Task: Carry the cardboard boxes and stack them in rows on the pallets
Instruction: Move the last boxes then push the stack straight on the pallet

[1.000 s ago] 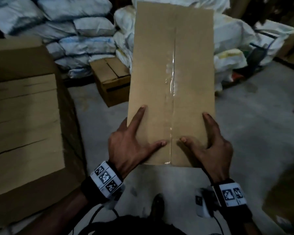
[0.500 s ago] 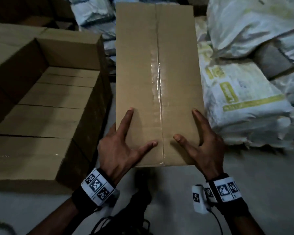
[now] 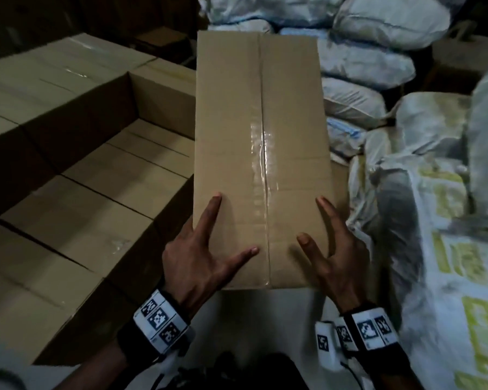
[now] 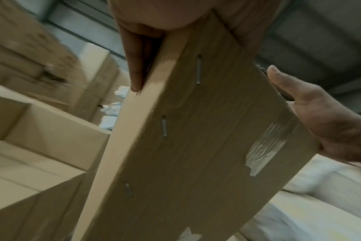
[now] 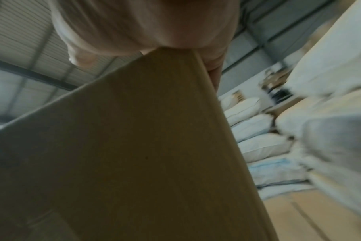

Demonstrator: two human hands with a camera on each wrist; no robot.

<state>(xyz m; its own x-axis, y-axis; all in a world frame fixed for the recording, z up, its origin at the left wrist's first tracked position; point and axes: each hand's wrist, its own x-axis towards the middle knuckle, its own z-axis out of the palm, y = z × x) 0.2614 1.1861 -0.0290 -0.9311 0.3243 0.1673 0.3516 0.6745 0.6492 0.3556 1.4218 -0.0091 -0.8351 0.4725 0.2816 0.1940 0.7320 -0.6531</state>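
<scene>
I carry a long taped cardboard box [image 3: 259, 153] in front of me with both hands. My left hand [image 3: 206, 254] grips its near left corner, thumb and forefinger spread on the top and the other fingers [image 4: 136, 65] down the side. At the near right corner my right hand [image 3: 335, 257] holds it the same way. The left wrist view shows the box's stapled end face [image 4: 185, 146] and the right hand [image 4: 324, 124] at its far edge. A stack of cardboard boxes [image 3: 82, 206] in rows lies to the left, with a lower step in the middle.
White filled sacks [image 3: 434, 220] are piled at the right and behind the carried box, and show again in the right wrist view as sacks [image 5: 258, 143]. A strip of pale floor [image 3: 265, 319] lies under my wrists, between the stack and the sacks.
I have carried the box onward: the open floor and the lone box ahead are gone, the stacked boxes are now close on the left, and the sacks fill the right. My grip has not changed.
</scene>
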